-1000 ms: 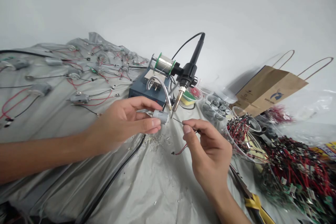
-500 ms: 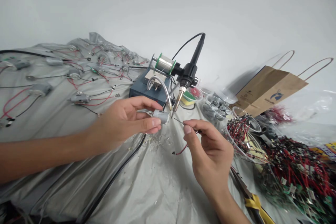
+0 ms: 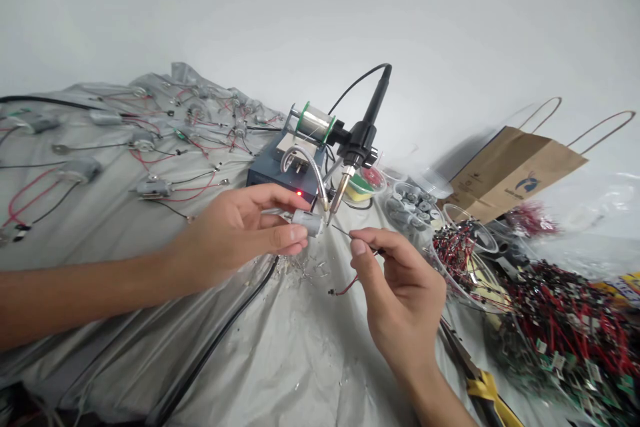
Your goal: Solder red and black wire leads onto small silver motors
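Here, above crumpled sheeting (image 3: 280, 353) before a pale wall (image 3: 250, 13), hands (image 3: 220, 237) pinch motor (image 3: 312, 221) and wire (image 3: 341, 230).

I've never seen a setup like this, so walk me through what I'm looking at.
No machine arms here: these are a person's bare hands, seen in every picture from one camera worn on the head, facing forward and down. The left hand holds a small grey cylindrical motor; the right hand pinches a thin dark wire. Between them, a black-handled soldering iron points downward, near a silvery spool with green rims. On the wrinkled grey plastic sheet, grey motors with red and black wires lie leftward; a brown paper bag stands rightward.
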The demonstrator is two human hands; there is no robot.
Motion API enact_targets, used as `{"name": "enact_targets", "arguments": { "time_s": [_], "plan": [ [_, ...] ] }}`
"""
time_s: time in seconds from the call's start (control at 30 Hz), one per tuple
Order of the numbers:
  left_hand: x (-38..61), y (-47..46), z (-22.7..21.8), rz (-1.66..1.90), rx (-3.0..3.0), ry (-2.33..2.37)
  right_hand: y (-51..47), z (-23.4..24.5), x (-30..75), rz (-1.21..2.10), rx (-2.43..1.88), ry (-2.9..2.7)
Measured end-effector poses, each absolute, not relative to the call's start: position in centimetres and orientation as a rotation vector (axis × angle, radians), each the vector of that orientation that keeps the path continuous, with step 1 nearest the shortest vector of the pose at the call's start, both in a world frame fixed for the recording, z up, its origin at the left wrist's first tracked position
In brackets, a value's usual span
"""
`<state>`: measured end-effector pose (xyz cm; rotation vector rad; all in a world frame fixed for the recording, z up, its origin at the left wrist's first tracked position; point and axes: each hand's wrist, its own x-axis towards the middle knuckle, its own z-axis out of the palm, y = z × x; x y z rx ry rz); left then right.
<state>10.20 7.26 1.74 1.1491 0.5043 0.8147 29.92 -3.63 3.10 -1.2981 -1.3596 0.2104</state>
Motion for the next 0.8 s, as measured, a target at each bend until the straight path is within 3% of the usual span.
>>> {"name": "enact_targets", "arguments": {
  "time_s": [0.8],
  "plan": [
    [10.06, 7.32, 1.52, 0.805, 1.147, 0.498, -3.69, 3.10, 30.01, 0.196, -1.297, -1.377]
  ]
}}
